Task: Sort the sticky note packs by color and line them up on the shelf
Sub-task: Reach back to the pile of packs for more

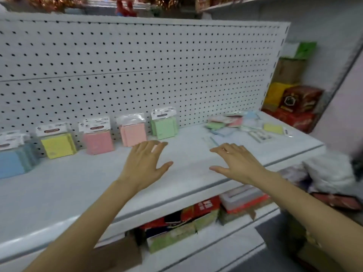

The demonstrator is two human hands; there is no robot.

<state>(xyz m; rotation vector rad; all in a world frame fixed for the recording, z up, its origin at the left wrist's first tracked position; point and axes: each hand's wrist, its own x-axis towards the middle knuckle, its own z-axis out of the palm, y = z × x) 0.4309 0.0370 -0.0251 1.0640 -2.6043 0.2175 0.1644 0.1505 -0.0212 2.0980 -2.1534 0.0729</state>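
Both hands are out over the white shelf (78,183), palms down; whether they touch it, I can't tell. The left hand (146,163) has its grip spread, fingers straight and fanned, holding nothing. The right hand (235,163) looks the same: grip spread, nothing in it.

Sorted packs stand upright in a row along the pegboard (137,65). Reading from the left hand, the blue packs (11,161) are way out at nine o'clock. The yellow pack (58,146) and then a pink pack (99,142) are at ten. A second pink pack (133,134) is at twelve, just beyond the fingertips, and the green pack (164,127) is at one o'clock.

Now the right hand: at twelve to one o'clock from it a loose pile (235,124) of packs lies flat and jumbled, with pink, green and blue mixed together. A loose yellow pack (272,127) lies at its far right edge. Past the shelf's end, at two o'clock, there are red boxes (294,107). Down at six o'clock, a lower shelf (225,250) holds more boxes.
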